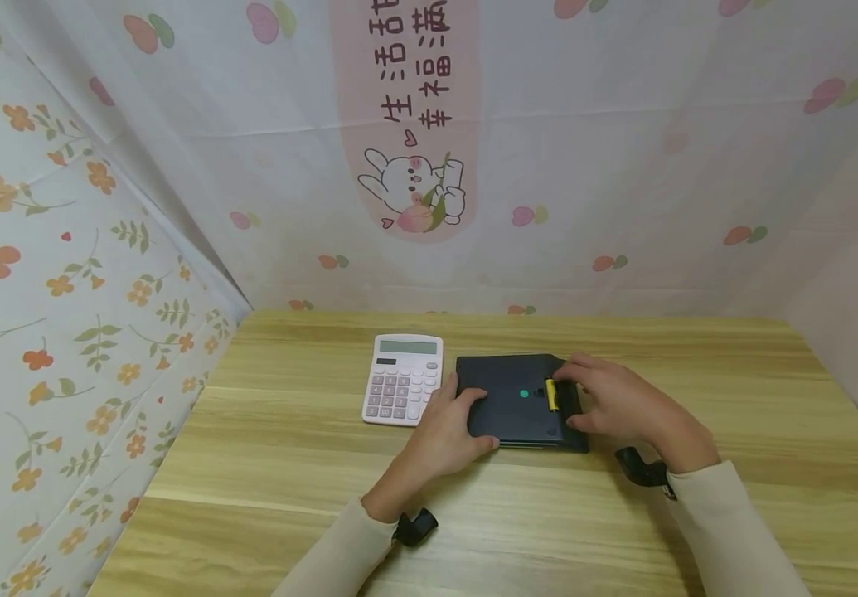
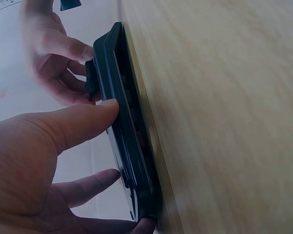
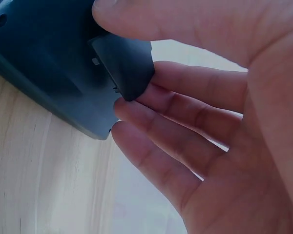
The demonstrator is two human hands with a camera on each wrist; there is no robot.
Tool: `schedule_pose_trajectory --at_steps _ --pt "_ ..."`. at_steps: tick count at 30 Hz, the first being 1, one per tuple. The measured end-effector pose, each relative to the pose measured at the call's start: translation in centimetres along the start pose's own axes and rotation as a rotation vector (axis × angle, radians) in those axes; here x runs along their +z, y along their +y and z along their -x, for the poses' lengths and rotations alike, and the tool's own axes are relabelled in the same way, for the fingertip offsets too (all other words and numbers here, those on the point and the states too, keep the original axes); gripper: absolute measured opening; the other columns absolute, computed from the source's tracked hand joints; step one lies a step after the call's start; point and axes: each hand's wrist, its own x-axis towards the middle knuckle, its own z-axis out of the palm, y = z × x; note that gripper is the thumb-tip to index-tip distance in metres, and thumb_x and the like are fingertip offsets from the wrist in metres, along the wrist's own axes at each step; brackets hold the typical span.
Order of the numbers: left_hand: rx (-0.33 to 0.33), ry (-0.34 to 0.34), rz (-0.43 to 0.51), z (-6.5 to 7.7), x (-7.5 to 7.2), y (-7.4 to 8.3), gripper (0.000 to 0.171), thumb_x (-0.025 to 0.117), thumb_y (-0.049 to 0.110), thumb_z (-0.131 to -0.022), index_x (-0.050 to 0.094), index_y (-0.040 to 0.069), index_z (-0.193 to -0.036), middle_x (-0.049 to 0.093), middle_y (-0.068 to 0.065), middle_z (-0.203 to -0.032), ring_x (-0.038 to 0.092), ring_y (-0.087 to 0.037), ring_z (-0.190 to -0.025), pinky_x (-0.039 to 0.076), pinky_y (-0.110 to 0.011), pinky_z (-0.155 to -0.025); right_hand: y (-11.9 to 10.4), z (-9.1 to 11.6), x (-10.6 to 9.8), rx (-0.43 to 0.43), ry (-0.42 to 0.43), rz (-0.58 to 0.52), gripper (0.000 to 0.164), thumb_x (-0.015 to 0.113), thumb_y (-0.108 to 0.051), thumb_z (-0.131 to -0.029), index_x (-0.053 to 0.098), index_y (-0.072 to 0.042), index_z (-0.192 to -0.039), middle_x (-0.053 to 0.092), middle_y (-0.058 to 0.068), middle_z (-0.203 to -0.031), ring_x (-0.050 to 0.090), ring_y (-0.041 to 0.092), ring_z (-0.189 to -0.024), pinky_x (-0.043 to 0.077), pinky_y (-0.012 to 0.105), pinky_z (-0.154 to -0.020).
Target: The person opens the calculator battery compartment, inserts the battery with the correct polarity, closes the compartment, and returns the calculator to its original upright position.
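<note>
A dark calculator (image 1: pixel 499 414) lies face down on the table, its back up with a small green dot on it. A yellow battery (image 1: pixel 551 395) shows in the compartment near its right end. My left hand (image 1: pixel 447 435) grips the left part, thumb on the near side edge and fingers at the left end. With the thumb and fingers of my right hand (image 1: pixel 615 402) I hold a small dark battery cover (image 3: pixel 124 66) by the compartment. In the right wrist view, tabs show along the cover's edge, which stands tilted off the calculator's back.
A white calculator (image 1: pixel 411 348) lies face up to the left, close behind my left hand. The wooden table (image 1: pixel 264 464) ends at a patterned cloth (image 1: pixel 548 166) behind and a floral cloth (image 1: pixel 41 332) on the left. Black wrist cameras (image 1: pixel 417 527) sit at both cuffs.
</note>
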Motion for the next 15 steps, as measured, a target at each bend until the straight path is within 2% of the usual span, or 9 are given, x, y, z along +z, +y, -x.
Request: schedule_pose_trajectory --at_steps 2,8,15 --pt "0.008 0.001 -0.009 0.1 -0.2 0.2 0.071 0.093 0.031 -0.087 0.067 0.008 -0.149 0.028 -0.034 -0.173 0.037 -0.052 -0.155 0.043 -0.064 -0.116 -0.1 -0.1 0.0 0.001 0.002 0.0 0.059 0.093 -0.017 -0.087 0.07 0.002 -0.138 0.063 0.024 -0.143 0.068 0.043 -0.119 0.058 0.059 -0.095" --pt "0.015 0.019 -0.03 -0.4 0.9 -1.1 0.074 0.094 0.037 -0.086 0.067 0.012 -0.15 0.029 -0.032 -0.174 0.037 -0.051 -0.156 0.044 -0.062 -0.116 -0.1 -0.5 0.0 -0.007 0.004 0.006 0.058 0.093 -0.021 -0.089 0.07 0.002 -0.137 0.065 0.021 -0.14 0.069 0.04 -0.118 0.059 0.058 -0.095" --pt "0.006 0.001 -0.027 -0.3 0.3 -0.4 0.073 0.094 0.034 -0.086 0.067 0.01 -0.149 0.028 -0.033 -0.173 0.037 -0.051 -0.156 0.044 -0.062 -0.116 -0.1 -1.0 -0.2 -0.025 0.008 0.002 0.057 0.093 -0.02 -0.089 0.07 0.002 -0.137 0.064 0.021 -0.14 0.071 0.031 -0.106 0.06 0.052 -0.087"
